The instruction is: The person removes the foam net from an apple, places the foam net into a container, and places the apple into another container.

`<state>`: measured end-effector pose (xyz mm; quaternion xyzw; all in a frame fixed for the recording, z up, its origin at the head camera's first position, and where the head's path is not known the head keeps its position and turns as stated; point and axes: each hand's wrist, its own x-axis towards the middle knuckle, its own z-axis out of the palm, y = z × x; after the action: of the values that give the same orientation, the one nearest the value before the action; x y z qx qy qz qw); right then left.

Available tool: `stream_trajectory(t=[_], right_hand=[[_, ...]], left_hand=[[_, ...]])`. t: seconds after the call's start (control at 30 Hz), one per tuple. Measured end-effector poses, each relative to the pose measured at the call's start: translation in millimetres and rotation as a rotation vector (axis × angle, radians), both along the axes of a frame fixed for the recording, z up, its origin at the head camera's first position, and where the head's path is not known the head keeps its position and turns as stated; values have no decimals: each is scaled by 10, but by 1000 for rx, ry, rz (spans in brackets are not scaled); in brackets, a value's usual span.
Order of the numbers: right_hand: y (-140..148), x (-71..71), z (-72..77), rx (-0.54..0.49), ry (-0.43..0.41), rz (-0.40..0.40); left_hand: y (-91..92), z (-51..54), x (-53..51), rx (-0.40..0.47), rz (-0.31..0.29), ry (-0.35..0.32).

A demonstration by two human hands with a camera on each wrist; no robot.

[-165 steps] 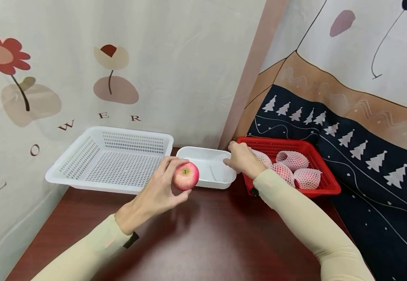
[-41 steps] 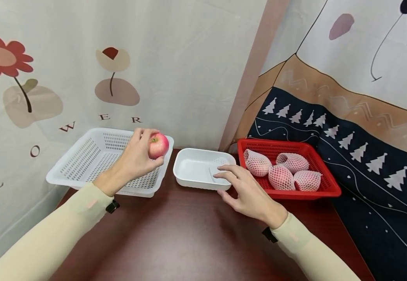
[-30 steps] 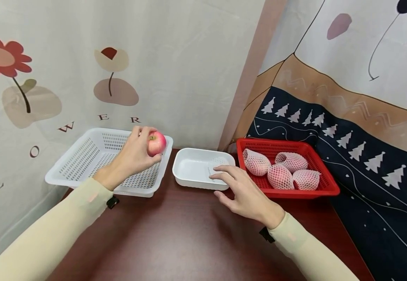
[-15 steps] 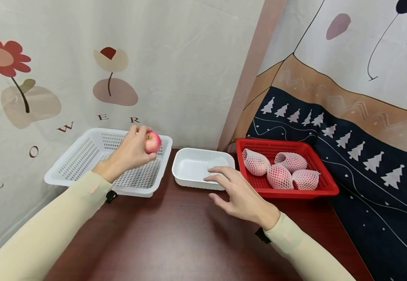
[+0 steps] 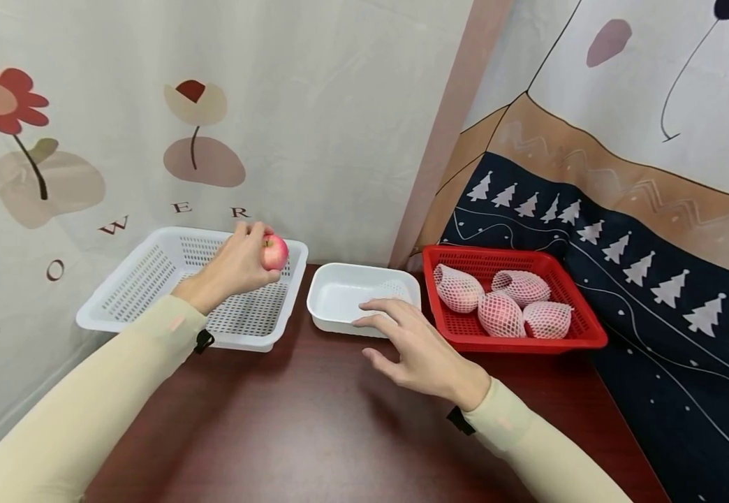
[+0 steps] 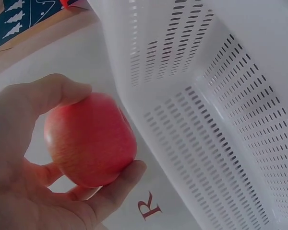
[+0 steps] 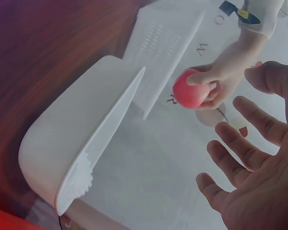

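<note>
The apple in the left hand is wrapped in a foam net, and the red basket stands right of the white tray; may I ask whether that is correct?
Not quite: the apple in the left hand is bare, as the left wrist view shows; the red basket does stand right of the white tray.

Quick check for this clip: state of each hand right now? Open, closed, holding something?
Left hand: holding a red apple, fingers and thumb around it.
Right hand: open, holding nothing.

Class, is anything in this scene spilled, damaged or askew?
Nothing stands out: the white basket, white tray and red basket sit upright, netted fruits lie inside the red one, and the apple in the left hand looks undamaged.
</note>
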<state>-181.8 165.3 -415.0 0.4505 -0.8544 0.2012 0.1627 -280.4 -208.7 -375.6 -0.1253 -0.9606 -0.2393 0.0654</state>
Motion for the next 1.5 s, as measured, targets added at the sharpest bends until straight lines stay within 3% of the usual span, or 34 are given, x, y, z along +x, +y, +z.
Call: stream_trajectory(t=[0.33, 0.9, 1.1, 1.2, 1.27, 1.4, 1.43, 1.5], right_hand=[[-137, -16, -14, -7, 39, 63], [-287, -33, -17, -2, 38, 97], [-347, -21, -9, -7, 57, 110], [-377, -20, -5, -8, 63, 116], [-395, -20, -1, -8, 66, 118], [-429, -24, 1, 4, 69, 121], [-435, -25, 3, 9, 67, 122], [-446, -29, 3, 18, 63, 124]], left_hand=[[-7, -95, -147, -46, -20, -46], [-20, -156, -317, -119, -26, -163], [-5, -192, -391, -159, -49, -172], [-21, -251, -467, -165, -77, -159], [-62, -387, -596, -189, -88, -132], [-102, -552, -761, -224, -94, -129], [-98, -563, -777, -227, -93, -139], [-59, -490, -728, -214, -96, -177]])
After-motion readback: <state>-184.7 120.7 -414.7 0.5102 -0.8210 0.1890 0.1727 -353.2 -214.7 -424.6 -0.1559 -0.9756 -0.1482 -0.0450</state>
